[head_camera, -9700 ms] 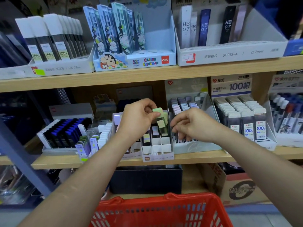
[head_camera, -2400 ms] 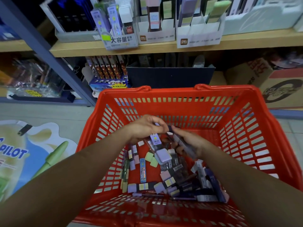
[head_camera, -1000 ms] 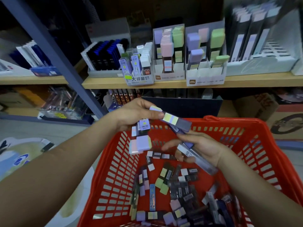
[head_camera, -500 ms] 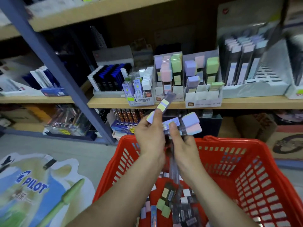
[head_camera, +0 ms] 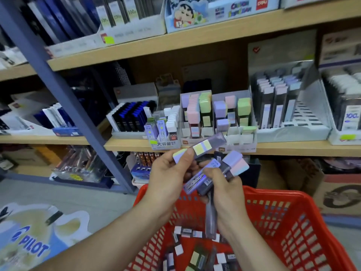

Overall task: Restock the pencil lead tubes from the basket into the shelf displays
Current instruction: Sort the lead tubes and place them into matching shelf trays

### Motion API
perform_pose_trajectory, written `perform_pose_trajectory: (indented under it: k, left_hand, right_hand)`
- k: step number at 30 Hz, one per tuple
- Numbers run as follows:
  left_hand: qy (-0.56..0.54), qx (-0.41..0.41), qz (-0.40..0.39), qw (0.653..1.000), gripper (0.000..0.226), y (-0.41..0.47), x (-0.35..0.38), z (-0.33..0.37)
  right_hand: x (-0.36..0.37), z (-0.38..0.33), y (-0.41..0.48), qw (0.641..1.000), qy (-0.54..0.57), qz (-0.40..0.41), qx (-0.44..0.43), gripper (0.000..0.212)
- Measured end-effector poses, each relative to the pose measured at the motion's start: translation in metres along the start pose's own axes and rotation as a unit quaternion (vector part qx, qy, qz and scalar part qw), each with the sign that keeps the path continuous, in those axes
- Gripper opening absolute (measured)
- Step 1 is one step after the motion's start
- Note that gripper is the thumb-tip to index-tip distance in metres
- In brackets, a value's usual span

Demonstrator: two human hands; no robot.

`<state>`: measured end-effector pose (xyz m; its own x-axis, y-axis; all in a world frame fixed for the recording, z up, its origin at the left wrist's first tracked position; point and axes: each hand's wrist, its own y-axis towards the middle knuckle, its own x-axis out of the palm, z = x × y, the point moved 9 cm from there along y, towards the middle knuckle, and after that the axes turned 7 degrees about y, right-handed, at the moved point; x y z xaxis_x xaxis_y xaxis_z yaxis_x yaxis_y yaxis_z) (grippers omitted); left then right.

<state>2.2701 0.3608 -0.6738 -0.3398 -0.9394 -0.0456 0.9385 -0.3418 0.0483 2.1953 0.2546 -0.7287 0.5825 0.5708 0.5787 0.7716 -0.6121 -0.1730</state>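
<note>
My left hand pinches a dark lead tube with a purple cap and yellow label, angled up to the right. My right hand grips a bundle of lead tubes with purple and pink caps; one long dark tube hangs down from it. Both hands hover above the red basket, which holds several loose lead tubes. On the middle shelf just above the hands stand two white displays with pastel-capped tubes.
A blue slanted shelf post crosses at left. Other lead displays flank the pastel ones: a black-and-blue one, a small purple one and a grey tiered one. Cardboard boxes sit on the bottom shelf. A Pilot floor sticker lies at lower left.
Both hands have come up out of the basket with tubes and closed together; over the last half second they hold nearly steady while the view tilts up toward the shelf.
</note>
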Motion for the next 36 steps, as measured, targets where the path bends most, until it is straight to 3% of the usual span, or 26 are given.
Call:
perform_pose_trajectory:
  k: [5,13,19,27,32,36]
  left_hand:
    - [0.087,0.044,-0.099,0.99,0.018,0.024,-0.017,0.045]
    - [0.141,0.081,-0.266,0.95,0.01,0.053,0.0,0.091]
    - [0.193,0.146,-0.295,0.924,0.011,0.069,0.006,0.115]
    - [0.062,0.144,-0.216,0.964,0.016,0.083,0.021,0.117]
    - [0.133,0.173,-0.211,0.953,0.018,0.078,0.035,0.117]
    - [0.173,0.171,-0.225,0.944,0.022,0.071,0.047,0.115]
  right_hand:
    - [0.007,-0.021,-0.002,0.998,-0.008,-0.064,0.01,0.015]
    - [0.023,-0.073,0.001,0.976,-0.179,-0.09,-0.088,0.027]
    - [0.049,-0.118,0.02,0.941,-0.296,-0.136,-0.088,0.019]
    - [0.045,-0.149,0.033,0.889,-0.417,-0.164,-0.091,0.011]
    - [0.039,-0.135,0.03,0.85,-0.468,-0.208,-0.123,0.015]
    - [0.035,-0.139,0.033,0.861,-0.441,-0.211,-0.14,0.012]
